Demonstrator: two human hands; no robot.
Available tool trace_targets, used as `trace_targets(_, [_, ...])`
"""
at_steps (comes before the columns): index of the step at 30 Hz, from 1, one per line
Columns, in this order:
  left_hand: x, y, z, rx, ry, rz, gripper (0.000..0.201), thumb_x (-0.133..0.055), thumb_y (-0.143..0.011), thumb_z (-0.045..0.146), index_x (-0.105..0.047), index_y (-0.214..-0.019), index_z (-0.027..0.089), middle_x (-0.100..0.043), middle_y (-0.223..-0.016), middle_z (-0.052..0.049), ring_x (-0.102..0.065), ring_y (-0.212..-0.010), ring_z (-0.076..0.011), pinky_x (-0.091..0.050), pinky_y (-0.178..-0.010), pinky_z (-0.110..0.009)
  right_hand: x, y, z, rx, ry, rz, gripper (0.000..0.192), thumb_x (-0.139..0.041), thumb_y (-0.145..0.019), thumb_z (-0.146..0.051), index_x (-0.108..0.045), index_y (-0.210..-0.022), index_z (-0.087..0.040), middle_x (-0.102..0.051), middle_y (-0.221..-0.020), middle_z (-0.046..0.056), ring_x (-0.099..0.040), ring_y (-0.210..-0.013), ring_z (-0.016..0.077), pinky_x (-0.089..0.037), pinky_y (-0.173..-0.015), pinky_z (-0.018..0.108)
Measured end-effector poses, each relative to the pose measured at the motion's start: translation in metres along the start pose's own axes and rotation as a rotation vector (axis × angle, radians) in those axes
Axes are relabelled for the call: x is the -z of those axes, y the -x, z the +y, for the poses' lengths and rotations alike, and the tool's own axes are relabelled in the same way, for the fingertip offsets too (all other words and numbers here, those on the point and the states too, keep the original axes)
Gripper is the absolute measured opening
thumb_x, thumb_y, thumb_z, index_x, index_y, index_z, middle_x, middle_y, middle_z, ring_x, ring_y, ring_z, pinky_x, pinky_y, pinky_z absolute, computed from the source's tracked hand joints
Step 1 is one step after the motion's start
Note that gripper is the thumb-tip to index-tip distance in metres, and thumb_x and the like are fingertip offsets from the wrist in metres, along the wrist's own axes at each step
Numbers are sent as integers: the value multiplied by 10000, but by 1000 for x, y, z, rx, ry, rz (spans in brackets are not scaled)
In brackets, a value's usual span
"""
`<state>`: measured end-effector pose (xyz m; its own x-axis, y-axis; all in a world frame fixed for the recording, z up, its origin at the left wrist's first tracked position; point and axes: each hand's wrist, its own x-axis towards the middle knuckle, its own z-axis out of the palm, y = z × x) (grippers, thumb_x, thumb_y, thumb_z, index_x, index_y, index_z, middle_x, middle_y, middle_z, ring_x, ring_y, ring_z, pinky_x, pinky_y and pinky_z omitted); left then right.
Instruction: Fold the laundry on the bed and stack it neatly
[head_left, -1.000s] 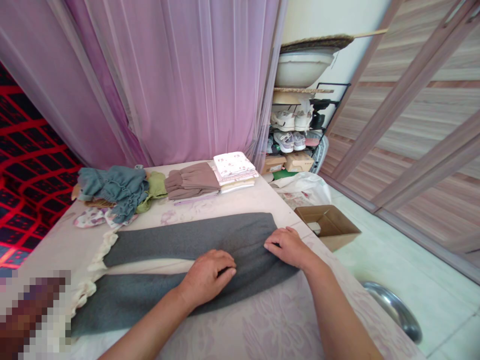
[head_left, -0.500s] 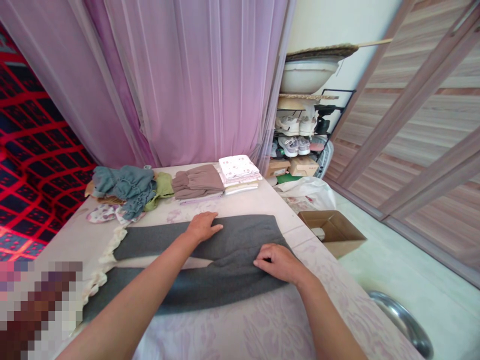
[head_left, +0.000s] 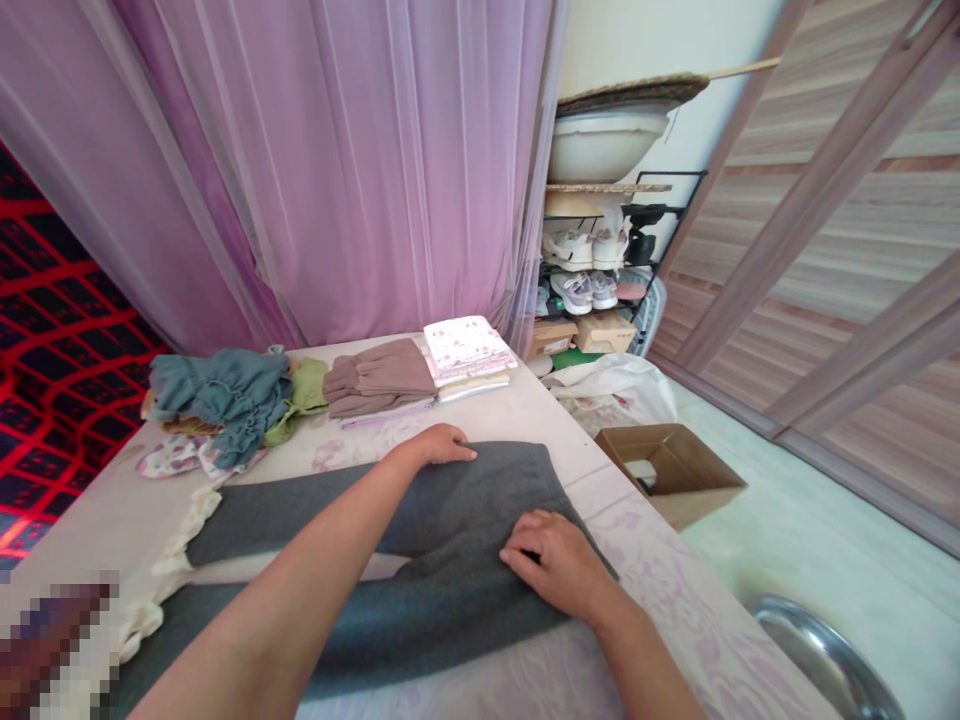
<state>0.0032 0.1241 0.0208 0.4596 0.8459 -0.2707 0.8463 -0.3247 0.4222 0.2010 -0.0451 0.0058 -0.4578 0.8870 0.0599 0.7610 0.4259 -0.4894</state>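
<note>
Grey trousers (head_left: 450, 580) lie flat across a pale flowered bed sheet (head_left: 660, 620), legs pointing left. My left hand (head_left: 442, 444) reaches across and rests flat on the far edge of the trousers near the waist. My right hand (head_left: 551, 560) presses palm down on the near waist part, fingers slightly bent on the cloth. Neither hand lifts the fabric.
At the far side lie a blue-grey crumpled garment (head_left: 221, 395), a green cloth (head_left: 307, 390), folded brown clothes (head_left: 379, 378) and a folded white flowered stack (head_left: 465, 350). A pink curtain (head_left: 337, 170) hangs behind. A cardboard box (head_left: 675, 470), a shoe rack (head_left: 592, 270) and a metal basin (head_left: 832, 660) stand on the right.
My left hand moved from the middle of the trousers to their far edge and then rightward along it. My right hand slid from the waist's end toward me.
</note>
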Motion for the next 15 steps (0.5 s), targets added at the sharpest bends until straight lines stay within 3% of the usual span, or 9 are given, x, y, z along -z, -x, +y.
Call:
trace_targets(6, [7, -7, -7, 104, -40, 328, 321, -462, -894, 400, -663, -1049, 205, -685, -1028, -54, -619, -960, -219, -465, -787, -292, -7, -5, 9, -1, 103, 156, 226, -498, -919, -295, -720, -916, -258, -682, -1008, 37, -561, -957, 180, -362, -856, 341])
trace_targets(10, [0, -2, -11, 126, -105, 429, 276, -538, -869, 345, -650, -1086, 216, -641, -1129, -96, -584, -1056, -267, -450, -881, -364, -12, -9, 13, -11, 111, 208, 209, -507, -914, -266, -715, -937, -263, -677, -1043, 40, -558, -987, 188, -368, -871, 355])
trace_targets(12, [-9, 6, -11, 42, -175, 477, 327, -570, -856, 281, -615, -1174, 220, -590, -1246, -106, -529, -1160, -276, -400, -981, -402, -12, -9, 13, -29, 114, 224, 205, -510, -910, -264, -713, -890, -253, -680, -1013, 37, -563, -962, 186, -378, -849, 347])
trace_targets(15, [-25, 29, -15, -215, -296, 534, 335, -521, -896, 252, -596, -1222, 225, -543, -1345, -91, -444, -1270, -268, -282, -1098, -463, -10, -8, 14, -83, 142, 237, 230, -501, -908, -283, -700, -809, -222, -681, -915, 42, -575, -866, 175, -397, -793, 322])
